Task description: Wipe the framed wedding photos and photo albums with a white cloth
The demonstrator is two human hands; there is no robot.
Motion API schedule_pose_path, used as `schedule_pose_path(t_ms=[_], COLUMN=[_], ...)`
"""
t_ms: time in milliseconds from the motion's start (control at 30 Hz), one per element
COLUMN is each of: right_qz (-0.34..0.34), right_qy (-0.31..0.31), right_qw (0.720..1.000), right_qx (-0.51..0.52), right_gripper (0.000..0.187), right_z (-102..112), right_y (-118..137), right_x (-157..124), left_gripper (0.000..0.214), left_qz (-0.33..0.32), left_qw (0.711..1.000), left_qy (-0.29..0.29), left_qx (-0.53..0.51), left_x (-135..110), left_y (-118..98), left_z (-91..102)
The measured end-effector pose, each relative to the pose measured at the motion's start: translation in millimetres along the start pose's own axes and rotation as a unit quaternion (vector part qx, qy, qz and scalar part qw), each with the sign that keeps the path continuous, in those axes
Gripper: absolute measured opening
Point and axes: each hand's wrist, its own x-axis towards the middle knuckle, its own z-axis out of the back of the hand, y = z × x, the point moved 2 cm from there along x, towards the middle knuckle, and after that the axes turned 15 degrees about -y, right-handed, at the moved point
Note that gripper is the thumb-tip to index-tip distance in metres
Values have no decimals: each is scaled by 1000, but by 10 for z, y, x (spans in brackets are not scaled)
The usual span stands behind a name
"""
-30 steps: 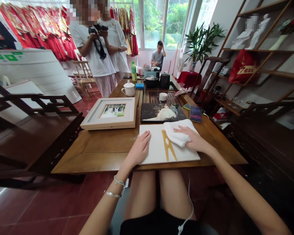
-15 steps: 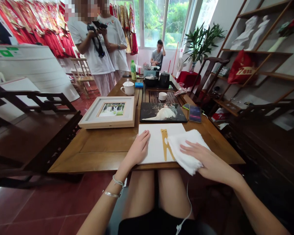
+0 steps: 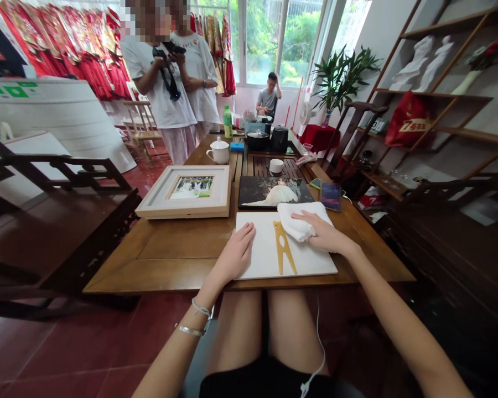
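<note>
A white board lies flat at the table's near edge, bearing a flat tan-gold cat-shaped figure with two long legs. I cannot tell whether the figure is printed or attached. My left hand rests flat on the board's left edge, fingers stretched out. Under my right hand is a folded white towel, held against the board's far right corner with the fingers over its top. The towel reaches the lower edge of a dark canvas photo print just beyond the board.
Left of the print lies a pale framed photo. A phone is at the right. Farther back on the wooden table stand a lidded white cup, a small white cup and a green bottle. People stand at the far left.
My right hand has slid the towel away from me and slightly left, from the board's near right side to its far right corner, uncovering the cat figure's legs. My left hand stays put.
</note>
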Motion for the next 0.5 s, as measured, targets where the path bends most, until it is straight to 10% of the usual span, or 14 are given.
schedule_pose_path(t_ms=[167,500], right_qz=[-23,31], right_qy=[-27,62], right_qw=[998,996], right_qx=[-48,-54], right_gripper=[76,73], right_z=[-49,369], right_y=[87,825], right_x=[47,-862], left_gripper=[46,46], left_qz=[-5,2], left_qw=[1000,1000], left_qy=[-8,-9], left_qx=[-7,-3], left_x=[-4,7], left_y=[4,-26], left_z=[-2,-3])
